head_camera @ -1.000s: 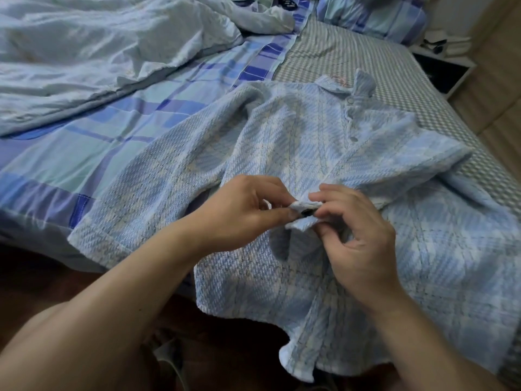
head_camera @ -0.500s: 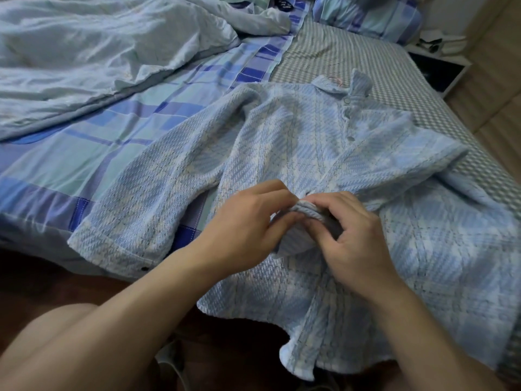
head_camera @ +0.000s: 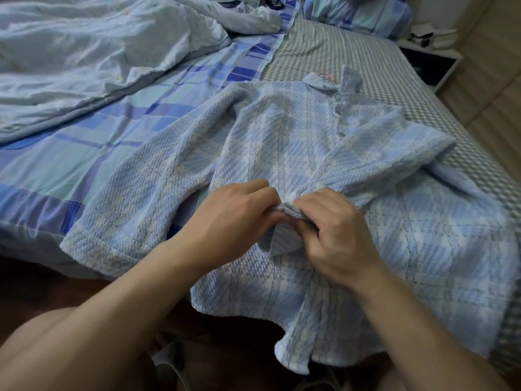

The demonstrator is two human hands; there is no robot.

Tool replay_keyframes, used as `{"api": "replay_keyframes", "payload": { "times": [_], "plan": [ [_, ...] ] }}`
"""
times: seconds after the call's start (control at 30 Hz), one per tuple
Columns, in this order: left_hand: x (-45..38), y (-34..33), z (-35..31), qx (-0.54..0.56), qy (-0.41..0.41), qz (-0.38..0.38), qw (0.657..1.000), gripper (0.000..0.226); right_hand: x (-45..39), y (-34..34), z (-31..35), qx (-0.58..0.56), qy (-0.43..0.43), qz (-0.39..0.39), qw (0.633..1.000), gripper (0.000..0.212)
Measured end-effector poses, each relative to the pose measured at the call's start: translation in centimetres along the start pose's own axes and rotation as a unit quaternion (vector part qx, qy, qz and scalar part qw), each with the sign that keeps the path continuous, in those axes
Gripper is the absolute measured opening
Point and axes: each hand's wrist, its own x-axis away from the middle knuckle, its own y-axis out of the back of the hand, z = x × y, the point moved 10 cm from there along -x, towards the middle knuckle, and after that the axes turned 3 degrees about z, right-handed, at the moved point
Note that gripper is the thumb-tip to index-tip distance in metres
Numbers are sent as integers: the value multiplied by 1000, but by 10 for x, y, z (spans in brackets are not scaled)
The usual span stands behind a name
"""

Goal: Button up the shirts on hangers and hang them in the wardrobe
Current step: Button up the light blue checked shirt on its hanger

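A light blue plaid shirt (head_camera: 282,142) lies face up on the bed, collar at the far end, hem hanging over the near edge. A pink hanger hook (head_camera: 327,77) shows at the collar. Three buttons below the collar look fastened. Both hands meet at the front placket about halfway down the shirt. My left hand (head_camera: 239,213) pinches the placket edge from the left. My right hand (head_camera: 335,230) grips the bunched fabric from the right, fingers curled over it. The button between them is hidden.
A crumpled pale blue duvet (head_camera: 93,57) covers the bed's far left. A blue checked sheet (head_camera: 84,153) lies under the shirt's left sleeve. A pillow (head_camera: 361,12) sits at the head. A white bedside table (head_camera: 431,60) stands at the far right. Dark floor lies below the bed edge.
Both hands have closed together over the placket. The dark button seen between the fingers a second ago is now covered by fabric and fingers.
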Motion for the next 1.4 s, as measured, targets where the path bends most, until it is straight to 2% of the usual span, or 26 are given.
{"api": "replay_keyframes", "payload": {
  "times": [0.17,0.27,0.3,0.37,0.47,0.57,0.67,0.77,0.8,0.87,0.9,0.93,1.0,1.07,1.13,1.17,1.3,1.4],
  "plan": [
    [7,-7,0,51,-1,14,999,28,3,5,4,29,-17,-38,999,20],
    [9,-12,5,97,27,17,995,26,6,7,1,31,-19,-50,998,8],
    [9,-13,9,104,42,14,994,28,6,6,-1,33,-21,-53,998,5],
    [7,-19,15,113,77,21,990,38,6,3,-10,45,-38,-40,997,15],
    [5,-33,17,190,122,47,973,53,15,1,-14,55,-42,21,997,16],
    [6,-44,5,202,110,62,971,59,35,37,-20,81,-56,36,994,9],
    [5,-53,-13,205,110,70,970,53,68,113,-44,115,-140,-53,982,11],
    [-14,-58,-57,141,36,108,984,44,130,205,-84,135,-297,-189,926,18],
    [-23,-57,-73,129,14,124,984,46,164,235,-107,120,-370,-247,887,23],
    [-38,-52,-97,138,12,150,979,49,242,279,-144,53,-510,-359,780,31],
    [-43,-47,-105,149,18,153,977,49,274,286,-157,25,-560,-379,737,32],
    [-45,-45,-110,156,22,156,975,49,298,282,-165,9,-597,-361,716,29],
    [-41,-48,-116,149,33,180,972,48,332,253,-166,1,-655,-295,696,26],
    [-28,-58,-112,134,50,219,965,48,349,229,-150,18,-663,-308,683,40],
    [-13,-66,-101,113,69,247,960,46,329,218,-133,67,-604,-324,725,40],
    [-6,-66,-92,100,81,252,959,45,304,208,-127,64,-576,-297,759,40],
    [31,-33,-41,53,175,196,963,42,183,140,-107,-32,-463,-118,878,36],
    [85,6,28,31,305,120,944,47,108,83,-75,-99,-373,-20,922,31]
  ]
}}
